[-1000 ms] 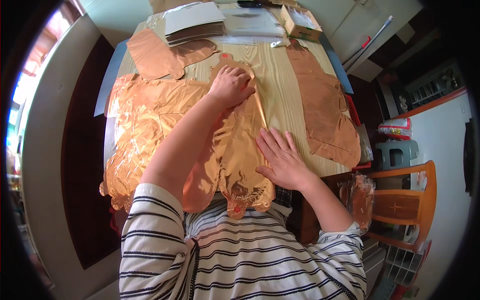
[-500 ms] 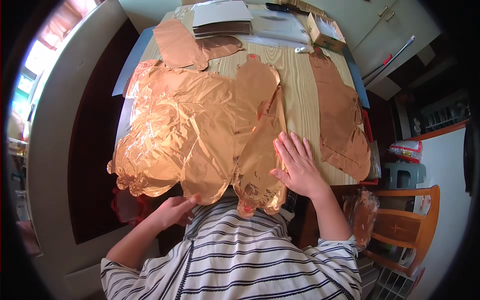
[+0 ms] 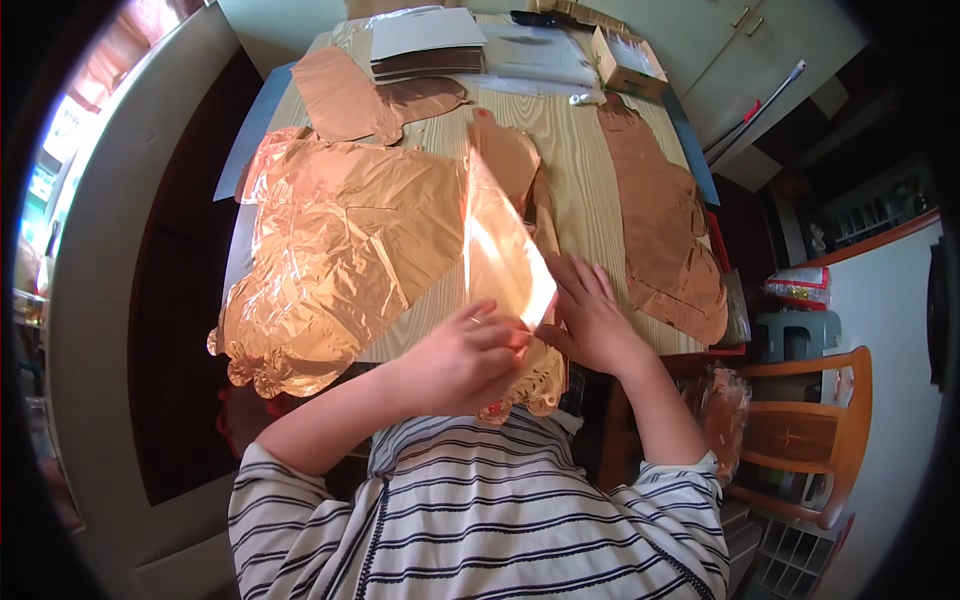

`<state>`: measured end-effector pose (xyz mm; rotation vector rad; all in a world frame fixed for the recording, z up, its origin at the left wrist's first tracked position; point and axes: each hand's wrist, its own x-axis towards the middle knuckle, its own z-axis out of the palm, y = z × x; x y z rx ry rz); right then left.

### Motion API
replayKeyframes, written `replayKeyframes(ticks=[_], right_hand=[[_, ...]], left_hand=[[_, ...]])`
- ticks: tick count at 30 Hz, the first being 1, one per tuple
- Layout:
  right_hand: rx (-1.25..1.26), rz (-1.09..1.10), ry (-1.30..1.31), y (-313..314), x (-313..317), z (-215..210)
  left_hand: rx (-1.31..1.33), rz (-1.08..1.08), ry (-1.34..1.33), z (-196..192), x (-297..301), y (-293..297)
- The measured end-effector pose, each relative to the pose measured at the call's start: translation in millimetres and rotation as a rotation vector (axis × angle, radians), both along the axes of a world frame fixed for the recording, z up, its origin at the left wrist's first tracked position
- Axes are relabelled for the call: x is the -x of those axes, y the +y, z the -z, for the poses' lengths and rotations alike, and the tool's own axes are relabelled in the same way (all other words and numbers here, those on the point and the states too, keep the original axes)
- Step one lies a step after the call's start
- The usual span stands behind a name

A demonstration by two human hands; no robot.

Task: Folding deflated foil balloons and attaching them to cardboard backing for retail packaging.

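I am partway through folding the foil (image 3: 330, 230), which spreads flat over the left and middle of the frame on the table (image 3: 585, 190). My left hand (image 3: 465, 360), just below centre, has its fingers curled together and, it seems, clamped on the lower edge of a raised flap (image 3: 500, 250); the very tips are partly hidden. The flap stands as a bright, tilted point in the middle of the frame. My right hand (image 3: 600, 325), right of centre, lies palm down along the foil's right side, its fingers nearly straight and slightly apart, gripping nothing that I can see.

As I judge it, the next move calls for a firm pinch on the flap with my left and a steady right palm against the edge, since such thin sheet probably creases and slips easily.

As for writing, I can read none on the foil. A tab (image 3: 483, 114) at top centre carries a small red mark, too small to make out. The white-and-red packet (image 3: 798, 285) at the right is too small to read, and the stack of cards (image 3: 425, 35) at the top shows a plain pale face.
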<state>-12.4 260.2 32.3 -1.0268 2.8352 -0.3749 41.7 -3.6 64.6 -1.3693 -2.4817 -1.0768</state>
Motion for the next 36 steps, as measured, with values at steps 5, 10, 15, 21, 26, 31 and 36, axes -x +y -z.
replayKeyframes(ticks=[5, 10, 15, 21, 26, 31, 36], right_hand=[[-0.007, -0.013, 0.037, 5.8, 1.9, 7.8], [0.045, -0.011, 0.071, 6.0, 3.8, 13.7], [0.039, -0.005, 0.075, 4.5, 8.5, 11.5], [0.030, -0.040, 0.070, 3.0, 13.4, 2.6], [0.244, -0.039, 0.028, 10.2, 26.1, 9.1], [0.500, -0.055, 0.140, -12.9, 28.1, -19.9], [0.497, -0.249, 0.210, -76.8, -0.6, -22.5]], left_hand=[[-0.034, 0.074, -0.123, 13.2, 15.3, 10.1], [0.095, -0.301, -0.042, 31.9, 39.7, -37.7], [0.332, -0.350, -0.009, 49.2, 47.3, -30.8], [0.402, -0.339, 0.034, 54.0, 46.0, -21.3], [0.443, -0.384, 0.021, 44.8, 49.5, -26.6], [0.381, -0.355, -0.049, 49.7, 53.4, -29.6], [0.168, -0.344, -0.006, 49.6, 68.3, -31.1]])
